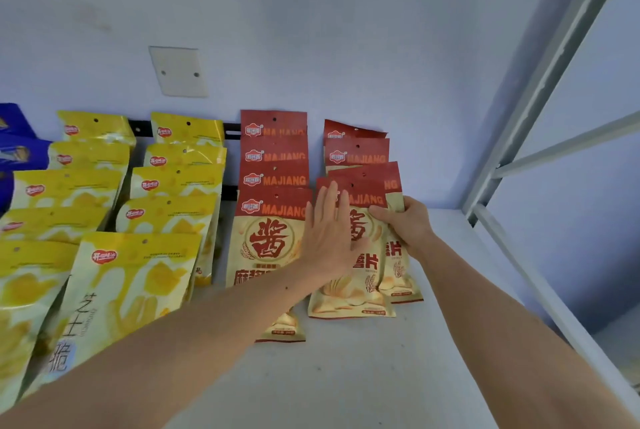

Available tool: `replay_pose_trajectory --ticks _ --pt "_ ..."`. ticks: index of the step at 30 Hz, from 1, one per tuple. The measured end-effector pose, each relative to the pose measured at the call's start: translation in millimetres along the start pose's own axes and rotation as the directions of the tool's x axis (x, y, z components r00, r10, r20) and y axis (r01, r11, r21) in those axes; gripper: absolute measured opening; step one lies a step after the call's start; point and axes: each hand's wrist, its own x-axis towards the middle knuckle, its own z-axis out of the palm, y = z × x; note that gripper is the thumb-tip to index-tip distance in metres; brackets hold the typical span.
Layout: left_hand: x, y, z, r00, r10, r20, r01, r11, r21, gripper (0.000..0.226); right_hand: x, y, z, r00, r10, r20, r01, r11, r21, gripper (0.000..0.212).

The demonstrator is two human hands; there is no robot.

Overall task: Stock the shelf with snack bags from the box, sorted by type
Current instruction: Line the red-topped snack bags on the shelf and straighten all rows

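Shown from the head view, both hands work at the rightmost row of red MAJIANG bags on the white shelf. Left hand lies flat and open, fingers together, pressed against the face of the front red bag; right hand is clamped on the right edge of that bag and the one just behind it. Placement appears nearly done — the bags lean back in overlapping tiers, sorted by type: a second red row to the left, then yellow bags, with blue bags at the far left edge. The box is not in view. Risk, as a judgement: the front bag sits slightly askew and overlaps the neighbouring red row — releasing it before it settles could let the glossy packs slide forward and topple the leaning stack.
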Motion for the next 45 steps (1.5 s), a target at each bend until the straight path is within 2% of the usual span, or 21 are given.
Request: replay_pose_trajectory --ticks 6,9,11,15,22,27,30,34,39,45 --pt "-25.5 1.4 22.8 0.972 0.130 0.197 -0.144 0.988 0.062 0.092 10.8 21.0 5.0 1.000 -0.002 -0.027 -0.003 0.982 -0.188 0.047" --pt "-34.5 2.5 31.5 0.956 0.142 0.258 -0.165 0.984 0.069 0.097 3.6 26.5 0.3 0.995 0.088 -0.042 -0.095 0.971 -0.219 0.074" --pt "-39.1 3.9 36.5 0.954 0.140 0.264 -0.169 0.982 0.090 0.098 -2.0 33.5 -5.4 0.990 0.135 -0.038 -0.140 0.965 -0.224 0.083" --pt "-43.7 9.3 43.3 0.960 0.119 0.252 -0.141 0.987 0.072 0.103 -13.1 45.4 -6.2 0.986 0.161 -0.039 -0.166 0.965 -0.202 0.070" --pt "-48.0 11.9 37.2 0.922 0.147 0.358 -0.112 0.987 -0.116 0.104 -21.4 48.7 0.8 0.973 0.231 0.003 -0.231 0.973 -0.014 0.070" --pt "-47.8 7.3 33.5 0.920 0.174 0.350 -0.172 0.984 -0.036 0.101 -31.0 44.1 1.1 0.972 0.234 0.027 -0.234 0.972 0.008 0.064" --pt "-51.0 10.8 37.7 0.941 0.118 0.316 -0.127 0.992 0.009 0.103 -33.0 43.2 7.2 0.962 0.261 0.083 -0.264 0.964 0.029 0.066" --pt "-55.9 14.7 40.7 0.960 0.078 0.267 -0.071 0.997 -0.036 0.107 -34.3 42.7 6.0 0.974 0.220 0.058 -0.220 0.975 -0.010 0.062" --pt "-63.8 9.3 37.4 0.955 0.103 0.279 -0.078 0.992 -0.099 0.097 -39.0 49.2 -3.9 0.985 0.170 0.035 -0.170 0.985 0.010 0.046" --pt "-64.7 20.7 42.6 0.958 0.033 0.285 -0.008 0.996 -0.089 0.097 -43.6 46.9 2.1 0.971 0.222 0.093 -0.224 0.974 0.016 0.041"
